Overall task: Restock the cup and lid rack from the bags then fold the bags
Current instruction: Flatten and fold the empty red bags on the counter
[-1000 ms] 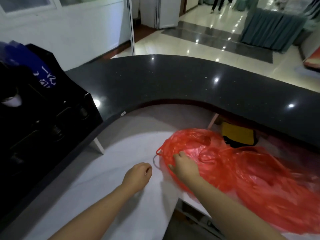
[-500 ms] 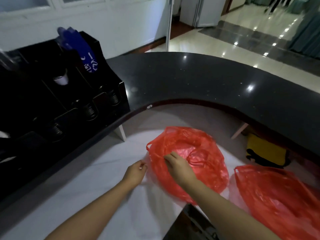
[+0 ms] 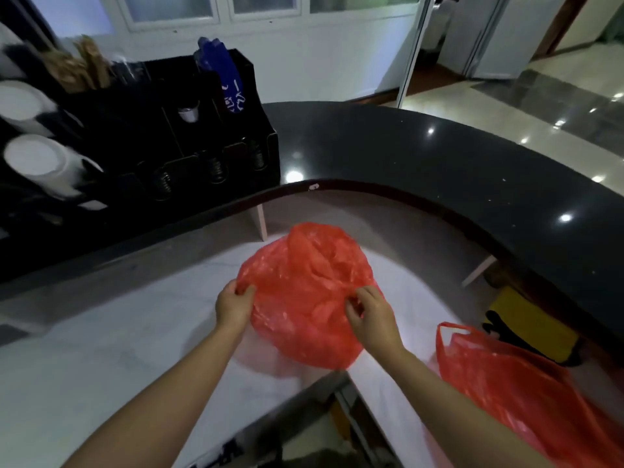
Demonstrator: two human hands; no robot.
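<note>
Red plastic bag [image 3: 305, 292] is pinched at its edges by left hand [image 3: 233, 304] and right hand [image 3: 373, 315], each grip closed, over the white counter [image 3: 101, 349].

A black counter [image 3: 439, 170] curves round a white table [image 3: 101, 349], with a yellow thing [image 3: 533, 329] under it, far right

Your white worktop [image 3: 101, 359] carries two red bags [image 3: 304, 298] [image 3: 499, 383]. The black counter [image 3: 422, 163] bears the cup rack [image 3: 162, 136].

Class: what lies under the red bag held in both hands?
Under the bag shows the white counter. Whatever is directly beneath or inside it is hidden. Left hand and right hand pinch it.
</note>
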